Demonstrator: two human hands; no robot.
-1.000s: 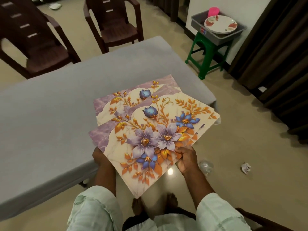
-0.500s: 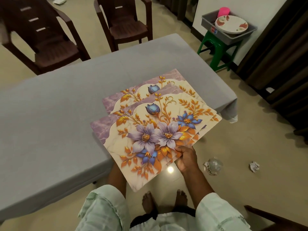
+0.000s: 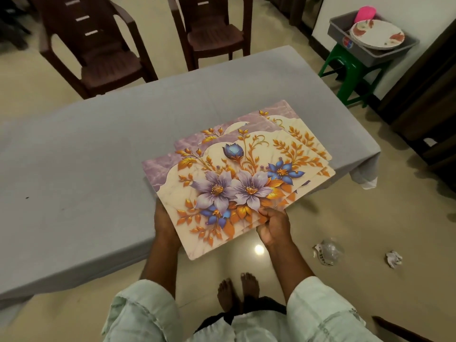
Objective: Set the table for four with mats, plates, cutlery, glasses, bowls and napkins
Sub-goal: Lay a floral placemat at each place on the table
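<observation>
— Floral mats [image 3: 237,178], purple and orange on cream: who is holding them?

— A person in pale green sleeves is holding the fanned stack over the near right corner of the grey table [image 3: 86,154]. The right hand [image 3: 274,225] is pinching the stack's near edge, thumb on top, fingers curled under. The left hand [image 3: 165,223] is reaching beneath the stack at about eight o'clock from its middle; its fingers are hidden, so I cannot tell how they are lying.

— And the plates?

— Stacked plates [image 3: 377,35] are sitting in a grey tub [image 3: 345,33] on a green stool [image 3: 350,72], at one o'clock from the mats, well apart. A pink cup [image 3: 365,13] is standing just behind them.

— Anything else?

— Two brown chairs [image 3: 98,50] are standing at eleven and twelve o'clock beyond the table.
</observation>
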